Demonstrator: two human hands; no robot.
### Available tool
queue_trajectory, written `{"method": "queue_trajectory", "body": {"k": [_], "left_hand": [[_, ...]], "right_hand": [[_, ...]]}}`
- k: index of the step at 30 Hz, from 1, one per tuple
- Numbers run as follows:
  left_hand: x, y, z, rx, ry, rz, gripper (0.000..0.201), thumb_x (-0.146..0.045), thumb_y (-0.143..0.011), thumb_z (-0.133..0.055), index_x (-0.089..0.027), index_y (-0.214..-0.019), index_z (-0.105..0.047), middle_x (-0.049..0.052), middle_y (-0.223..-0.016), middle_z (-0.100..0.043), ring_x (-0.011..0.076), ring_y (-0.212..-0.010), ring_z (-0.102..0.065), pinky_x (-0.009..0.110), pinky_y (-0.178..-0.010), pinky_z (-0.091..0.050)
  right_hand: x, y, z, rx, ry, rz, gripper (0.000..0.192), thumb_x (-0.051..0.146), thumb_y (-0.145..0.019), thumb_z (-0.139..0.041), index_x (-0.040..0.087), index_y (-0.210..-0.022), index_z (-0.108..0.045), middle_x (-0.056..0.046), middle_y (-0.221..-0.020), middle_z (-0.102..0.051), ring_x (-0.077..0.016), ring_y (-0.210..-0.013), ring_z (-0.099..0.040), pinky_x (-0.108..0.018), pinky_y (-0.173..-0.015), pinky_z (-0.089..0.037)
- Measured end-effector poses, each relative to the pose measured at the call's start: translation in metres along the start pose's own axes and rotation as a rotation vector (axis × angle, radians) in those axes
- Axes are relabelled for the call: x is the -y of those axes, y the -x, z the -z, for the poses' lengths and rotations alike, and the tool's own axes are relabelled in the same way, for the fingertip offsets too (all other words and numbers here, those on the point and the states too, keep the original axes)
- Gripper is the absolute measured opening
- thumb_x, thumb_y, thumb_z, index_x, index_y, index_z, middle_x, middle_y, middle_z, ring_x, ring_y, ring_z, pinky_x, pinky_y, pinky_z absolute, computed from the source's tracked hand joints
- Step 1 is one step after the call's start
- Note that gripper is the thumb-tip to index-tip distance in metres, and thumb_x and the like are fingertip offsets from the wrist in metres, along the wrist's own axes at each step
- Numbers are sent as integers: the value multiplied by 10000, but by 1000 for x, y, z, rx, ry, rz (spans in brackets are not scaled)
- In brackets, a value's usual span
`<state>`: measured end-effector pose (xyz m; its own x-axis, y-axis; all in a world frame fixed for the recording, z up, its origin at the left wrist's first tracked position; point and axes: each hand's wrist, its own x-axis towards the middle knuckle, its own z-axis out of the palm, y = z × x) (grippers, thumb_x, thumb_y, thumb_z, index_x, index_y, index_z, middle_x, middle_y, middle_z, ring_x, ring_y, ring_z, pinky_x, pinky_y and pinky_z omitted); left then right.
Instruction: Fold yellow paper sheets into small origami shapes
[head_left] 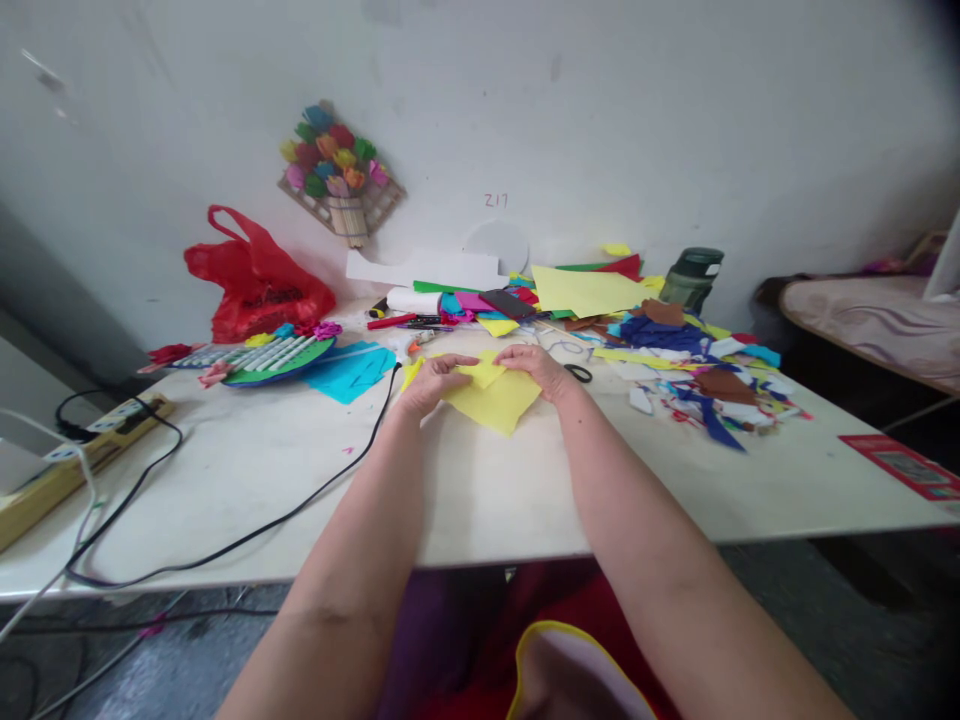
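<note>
Both hands rest on a yellow sheet (496,400) lying flat on the white table (480,490), near its middle. The left hand (430,384) presses down on the sheet's left corner with fingers curled over the edge, and the right hand (537,369) pinches the far right edge — together they hold a flap folded over toward the person, so each hand is grasping paper rather than lying slack. The sheet sits turned like a diamond, its near point aimed at the table's front edge. Judging by this, one fold is being creased and the rest of the sheet is still flat; the folding looks early, with most of the shaping left to do. Just beyond the sheet lie black scissors (577,374), and right of it a heap of coloured scraps (694,375) in blue, brown and white — cuttings already made. A larger yellow-green sheet (585,290) rests behind the scraps, beside a dark green bottle (691,277). Left of the yellow sheet a black cable (315,495) crosses the table past a blue paper (349,370) and a round green craft piece (279,357); farther left stands a red bag (255,280), and a paper-flower bouquet (337,165) hangs on the wall above.
</note>
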<state>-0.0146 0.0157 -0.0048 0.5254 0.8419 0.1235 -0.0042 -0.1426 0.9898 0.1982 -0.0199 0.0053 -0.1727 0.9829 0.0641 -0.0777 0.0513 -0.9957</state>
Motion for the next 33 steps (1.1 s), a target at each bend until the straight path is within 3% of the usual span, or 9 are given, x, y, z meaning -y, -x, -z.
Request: {"method": "queue_trajectory", "body": {"k": [4,14,26,33], "left_hand": [[1,-1,1,17,-14,2,524,-305,-600,-712,-162,-1099,-640,73,-843,-700,203,-719,-651,308,-675,-501],[-2,3,-1,91,57,38,580,-335,-574,-760,-138,-1104,-635,96,-888,-699,205,-770,-654,310,-725,-504],[-5,5,-3,111,88,127,493,-357,-586,-760,-133,-1016,-671,95,-855,-701,185,-721,-646,298,-692,-503],[0,2,-1,87,-48,99,418,-420,-616,-722,-140,-925,-696,73,-807,-695,166,-677,-627,267,-629,-480]], "right_hand": [[1,0,-2,-14,64,-32,248,271,-611,-684,178,-840,-660,-13,-686,-664,-135,-581,-584,-262,-579,-450],[1,0,-4,-127,439,54,237,379,-653,-665,143,-654,-654,11,-554,-580,-106,-519,-487,-223,-487,-369],[9,6,-9,-94,508,44,229,370,-679,-601,154,-605,-592,41,-483,-480,-97,-469,-425,-222,-445,-309],[10,8,-11,-63,551,61,248,387,-681,-594,151,-605,-586,45,-492,-467,-87,-472,-403,-222,-454,-302]]}}
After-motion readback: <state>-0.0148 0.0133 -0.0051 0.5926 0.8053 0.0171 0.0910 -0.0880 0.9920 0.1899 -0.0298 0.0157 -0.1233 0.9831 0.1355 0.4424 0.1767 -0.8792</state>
